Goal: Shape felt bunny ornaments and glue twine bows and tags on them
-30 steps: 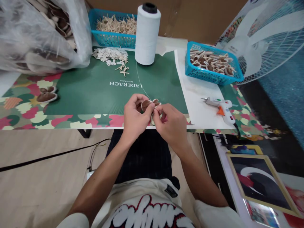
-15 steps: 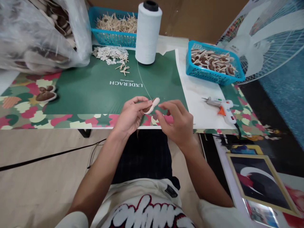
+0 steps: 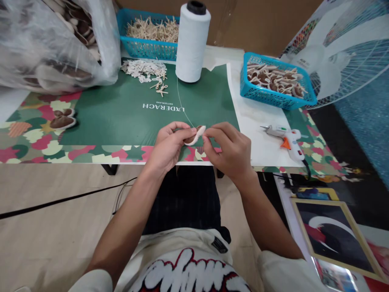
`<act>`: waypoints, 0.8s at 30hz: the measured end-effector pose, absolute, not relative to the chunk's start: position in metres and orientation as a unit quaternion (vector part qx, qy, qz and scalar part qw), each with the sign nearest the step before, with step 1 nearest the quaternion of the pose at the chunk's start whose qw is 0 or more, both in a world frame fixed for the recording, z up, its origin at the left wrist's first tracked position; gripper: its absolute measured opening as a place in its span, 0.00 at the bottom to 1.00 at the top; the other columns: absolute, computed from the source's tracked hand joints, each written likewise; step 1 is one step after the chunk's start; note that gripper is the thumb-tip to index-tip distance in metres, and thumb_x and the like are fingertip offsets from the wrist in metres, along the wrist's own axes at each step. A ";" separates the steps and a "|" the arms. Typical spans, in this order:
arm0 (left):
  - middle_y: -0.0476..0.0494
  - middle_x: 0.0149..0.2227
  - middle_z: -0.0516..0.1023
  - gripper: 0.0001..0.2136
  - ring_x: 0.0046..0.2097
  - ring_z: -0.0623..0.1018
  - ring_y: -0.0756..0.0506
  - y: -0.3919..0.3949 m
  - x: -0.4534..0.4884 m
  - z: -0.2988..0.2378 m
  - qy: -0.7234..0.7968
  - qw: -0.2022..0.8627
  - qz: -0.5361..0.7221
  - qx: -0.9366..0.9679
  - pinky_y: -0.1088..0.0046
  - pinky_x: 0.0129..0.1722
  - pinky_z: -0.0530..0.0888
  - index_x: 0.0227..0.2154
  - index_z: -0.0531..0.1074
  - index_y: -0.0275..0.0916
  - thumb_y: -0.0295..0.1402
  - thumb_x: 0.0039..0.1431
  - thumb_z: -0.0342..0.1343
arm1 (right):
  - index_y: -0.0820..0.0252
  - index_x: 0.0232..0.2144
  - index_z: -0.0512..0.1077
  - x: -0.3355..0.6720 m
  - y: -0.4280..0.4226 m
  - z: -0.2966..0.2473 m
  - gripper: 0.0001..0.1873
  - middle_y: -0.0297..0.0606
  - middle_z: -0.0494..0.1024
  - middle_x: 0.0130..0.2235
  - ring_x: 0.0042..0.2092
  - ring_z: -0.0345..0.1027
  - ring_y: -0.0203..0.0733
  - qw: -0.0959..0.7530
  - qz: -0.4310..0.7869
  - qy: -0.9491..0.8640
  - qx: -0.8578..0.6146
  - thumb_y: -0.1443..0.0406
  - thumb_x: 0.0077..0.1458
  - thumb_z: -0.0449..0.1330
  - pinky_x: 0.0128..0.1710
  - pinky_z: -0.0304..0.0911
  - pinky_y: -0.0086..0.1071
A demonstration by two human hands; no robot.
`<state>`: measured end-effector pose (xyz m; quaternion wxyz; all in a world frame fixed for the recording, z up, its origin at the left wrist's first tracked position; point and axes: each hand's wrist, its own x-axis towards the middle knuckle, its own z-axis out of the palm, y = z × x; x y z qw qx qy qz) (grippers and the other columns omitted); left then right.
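My left hand [image 3: 167,148] pinches a small brown and cream piece [image 3: 195,135] at the front edge of the low table. My right hand [image 3: 231,150] is closed in a pinch just to the right of that piece, its thumb and forefinger meeting at the piece's edge. A thin white thread [image 3: 184,105] runs from the piece up to the big white thread spool [image 3: 192,42] at the back of the green mat [image 3: 127,113].
A blue basket of brown and cream pieces [image 3: 275,85] sits at the right, a glue gun [image 3: 284,138] on white paper below it. Another blue basket of pale loops [image 3: 150,34], a pile of white tags [image 3: 144,69], a clear bag [image 3: 54,44], two loose pieces [image 3: 62,119] and a fan [image 3: 340,52] surround the mat.
The right hand drew away from the piece, then came back and pinched at its edge. The left hand turned the piece from face-up to edge-on.
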<state>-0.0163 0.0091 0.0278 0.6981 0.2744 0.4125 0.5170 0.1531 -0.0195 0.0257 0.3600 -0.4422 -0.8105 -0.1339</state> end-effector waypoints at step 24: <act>0.47 0.28 0.82 0.15 0.31 0.80 0.49 0.012 -0.030 0.009 0.406 0.647 0.454 0.458 0.71 0.35 0.77 0.33 0.75 0.38 0.29 0.44 0.74 | 0.56 0.36 0.74 0.161 0.009 0.060 0.07 0.33 0.79 0.36 0.32 0.66 0.37 0.145 0.124 -0.862 -0.470 0.63 0.66 0.57 0.30 0.49 0.33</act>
